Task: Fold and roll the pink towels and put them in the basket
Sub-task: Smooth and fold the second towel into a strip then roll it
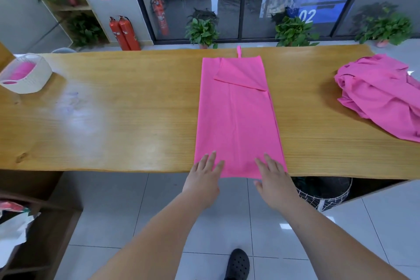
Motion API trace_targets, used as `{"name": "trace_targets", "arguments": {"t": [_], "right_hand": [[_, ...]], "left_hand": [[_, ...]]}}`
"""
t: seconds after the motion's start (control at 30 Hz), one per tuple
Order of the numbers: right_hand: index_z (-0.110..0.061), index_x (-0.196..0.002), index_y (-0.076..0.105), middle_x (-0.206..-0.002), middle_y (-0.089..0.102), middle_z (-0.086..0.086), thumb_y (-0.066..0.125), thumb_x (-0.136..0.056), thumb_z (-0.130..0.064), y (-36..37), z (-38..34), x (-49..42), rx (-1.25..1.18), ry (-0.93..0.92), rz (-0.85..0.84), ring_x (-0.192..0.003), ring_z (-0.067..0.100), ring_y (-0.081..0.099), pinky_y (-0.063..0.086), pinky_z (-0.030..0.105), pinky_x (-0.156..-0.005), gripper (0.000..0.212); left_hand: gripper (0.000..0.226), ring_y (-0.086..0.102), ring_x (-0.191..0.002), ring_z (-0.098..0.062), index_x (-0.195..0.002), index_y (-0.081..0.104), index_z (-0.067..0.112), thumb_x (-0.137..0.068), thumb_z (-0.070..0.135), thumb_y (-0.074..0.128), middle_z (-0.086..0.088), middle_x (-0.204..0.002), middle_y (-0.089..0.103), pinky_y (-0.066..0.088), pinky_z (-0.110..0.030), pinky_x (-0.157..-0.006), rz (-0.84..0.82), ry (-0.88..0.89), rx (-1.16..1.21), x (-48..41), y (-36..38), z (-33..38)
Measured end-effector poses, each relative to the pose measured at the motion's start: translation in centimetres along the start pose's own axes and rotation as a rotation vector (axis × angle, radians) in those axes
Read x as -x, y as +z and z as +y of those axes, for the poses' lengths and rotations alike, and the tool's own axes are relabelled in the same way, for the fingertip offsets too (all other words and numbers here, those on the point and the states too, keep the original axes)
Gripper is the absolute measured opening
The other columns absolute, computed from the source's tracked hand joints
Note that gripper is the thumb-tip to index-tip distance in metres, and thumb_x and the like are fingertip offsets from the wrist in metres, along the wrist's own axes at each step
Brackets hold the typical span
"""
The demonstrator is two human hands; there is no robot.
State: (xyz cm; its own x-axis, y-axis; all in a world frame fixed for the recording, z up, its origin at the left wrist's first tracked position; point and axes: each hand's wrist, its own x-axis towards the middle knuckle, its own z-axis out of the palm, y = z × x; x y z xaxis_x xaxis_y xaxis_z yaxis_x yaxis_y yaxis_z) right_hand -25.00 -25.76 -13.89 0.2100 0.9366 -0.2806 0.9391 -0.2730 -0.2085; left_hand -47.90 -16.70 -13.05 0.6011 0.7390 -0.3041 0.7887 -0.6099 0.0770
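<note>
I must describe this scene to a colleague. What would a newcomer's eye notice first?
First, the long pink towel, folded into a narrow strip on the middle of the light wooden table, with the left hand and right hand flat on its near end. Then the crumpled heap of pink towels at the table's right end, and the white plastic basket with pink rolls at its left end.
</note>
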Motion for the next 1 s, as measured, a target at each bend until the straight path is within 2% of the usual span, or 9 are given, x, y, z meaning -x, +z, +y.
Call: {"name": "trace_targets", "arguments": {"t": [0.1,0.23,0.4,0.57,0.67,0.73,0.8,0.9,1.0], "right_hand": [[-0.023,-0.165,0.016,-0.172,0.017,0.008,0.049,-0.104,-0.051,0.4,0.1,-1.0,0.079,0.032,-0.071,-0.157,0.034,0.016,0.022,0.051,-0.125,0.075],[-0.018,-0.138,0.059,-0.131,0.062,0.003,0.048,-0.102,-0.052,1.0,0.6,-1.5,0.164,0.019,0.143,-0.125,0.031,0.053,0.035,0.054,-0.116,0.05],[-0.022,-0.151,0.048,-0.152,0.051,0.009,0.037,-0.102,-0.06,0.9,0.8,-2.2,0.171,0.023,0.104,-0.14,0.035,0.044,0.031,0.055,-0.12,0.063],[-0.019,-0.137,0.062,-0.12,0.067,0.003,0.022,-0.101,-0.061,0.5,0.0,-2.3,0.187,0.047,0.121,-0.117,0.031,0.054,0.035,0.054,-0.115,0.068],[-0.022,-0.143,0.056,-0.136,0.058,0.008,0.02,-0.102,-0.061,-0.6,-0.5,-3.9,0.131,0.08,0.089,-0.128,0.031,0.048,0.035,0.051,-0.117,0.067],[-0.029,-0.162,0.028,-0.169,0.024,0.01,0.023,-0.105,-0.065,-0.6,-0.5,-5.1,0.087,0.043,0.022,-0.152,0.033,0.025,0.026,0.05,-0.125,0.068],[-0.032,-0.166,0.01,-0.174,0.006,0.003,0.02,-0.104,-0.068,-0.6,-0.5,-6.2,0.079,0.03,-0.067,-0.158,0.032,0.011,0.018,0.049,-0.128,0.073],[-0.025,-0.151,0.048,-0.145,0.055,0.002,0.012,-0.101,-0.067,-1.7,-0.9,-7.9,0.158,0.057,-0.011,-0.133,0.029,0.044,0.037,0.047,-0.116,0.075],[-0.022,-0.131,0.065,-0.121,0.065,0.002,0.02,-0.101,-0.063,-3.1,-1.5,-10.4,0.169,0.072,0.027,-0.112,0.028,0.054,0.048,0.046,-0.1,0.067]], "left_hand": [[0.085,0.005,-0.159,-0.033,-0.164,0.012,0.02,-0.094,0.02,0.06,-0.008,-0.173,0.005,0.011,-0.047,-0.13,-0.084,-0.011,-0.102,-1.1,0.3,-0.1],[0.061,0.039,-0.13,-0.03,-0.147,0.04,0.017,-0.089,0.022,0.058,-0.004,-0.146,0.045,0.03,-0.04,-0.116,0.011,0.006,-0.129,-1.9,-0.2,0.1],[0.075,0.018,-0.152,-0.039,-0.161,0.023,0.017,-0.094,0.027,0.055,-0.011,-0.169,0.018,0.014,-0.05,-0.127,-0.025,0.018,-0.153,-2.8,-0.2,-0.2],[0.043,0.047,-0.124,-0.032,-0.134,0.052,0.015,-0.094,0.029,0.047,-0.004,-0.133,0.056,0.03,-0.042,-0.115,0.044,0.094,-0.115,-4.4,-1.4,-0.6],[0.056,0.036,-0.142,-0.039,-0.148,0.044,0.016,-0.093,0.027,0.051,-0.012,-0.156,0.04,0.022,-0.049,-0.124,0.027,0.145,-0.102,-6.4,-1.6,-1.2],[0.068,0.013,-0.156,-0.042,-0.16,0.027,0.016,-0.096,0.026,0.049,-0.016,-0.17,0.014,0.009,-0.054,-0.129,-0.005,0.099,-0.082,-7.4,-1.6,-1.9],[0.067,0.019,-0.154,-0.039,-0.16,0.028,0.014,-0.096,0.025,0.045,-0.015,-0.168,0.023,0.012,-0.052,-0.128,-0.019,0.079,-0.049,-8.5,-1.9,-2.5],[0.051,0.051,-0.124,-0.031,-0.141,0.052,0.014,-0.092,0.026,0.044,-0.006,-0.133,0.061,0.036,-0.043,-0.114,0.074,0.121,0.007,-10.2,-2.6,-3.2],[0.047,0.056,-0.116,-0.033,-0.133,0.058,0.016,-0.089,0.028,0.047,-0.007,-0.123,0.065,0.043,-0.045,-0.107,0.098,0.185,-0.001,-12.6,-3.5,-4.3]]}}
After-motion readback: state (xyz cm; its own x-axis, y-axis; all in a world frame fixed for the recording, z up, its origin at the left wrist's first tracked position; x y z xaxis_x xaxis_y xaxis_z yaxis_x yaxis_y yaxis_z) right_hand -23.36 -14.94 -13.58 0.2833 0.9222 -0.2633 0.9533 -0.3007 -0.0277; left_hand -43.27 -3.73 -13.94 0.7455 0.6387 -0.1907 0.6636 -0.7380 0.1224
